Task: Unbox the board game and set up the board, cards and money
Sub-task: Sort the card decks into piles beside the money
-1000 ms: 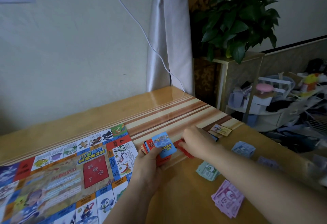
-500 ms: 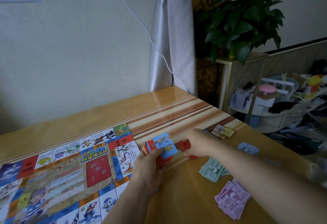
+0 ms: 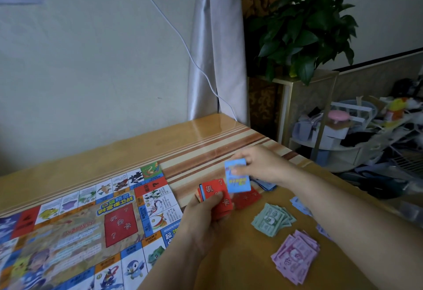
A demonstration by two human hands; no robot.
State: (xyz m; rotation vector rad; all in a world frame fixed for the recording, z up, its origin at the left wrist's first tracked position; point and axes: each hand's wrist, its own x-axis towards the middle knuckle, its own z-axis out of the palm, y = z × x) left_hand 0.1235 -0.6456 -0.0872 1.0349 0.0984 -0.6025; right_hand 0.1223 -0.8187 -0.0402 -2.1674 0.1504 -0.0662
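Red card stack (image 3: 210, 190) gripped in the left hand (image 3: 206, 221), thumb curled over its top face. Pinched between thumb and fingers of the right hand (image 3: 261, 166), just above and right of that grip: one blue card (image 3: 237, 178), held clear of the table (image 3: 206, 134). Directly beneath the pinch, a lone red card (image 3: 248, 198) lying flat. Right of the left-hand grip, green notes (image 3: 272, 218) fanned loosely; nearer, under the right forearm, pink notes (image 3: 296, 255). Left of both grips, the board (image 3: 80, 221) spread flat.

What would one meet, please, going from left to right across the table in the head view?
Board → left hand gripping red cards → blue card pinched by right hand → green notes → pink notes.
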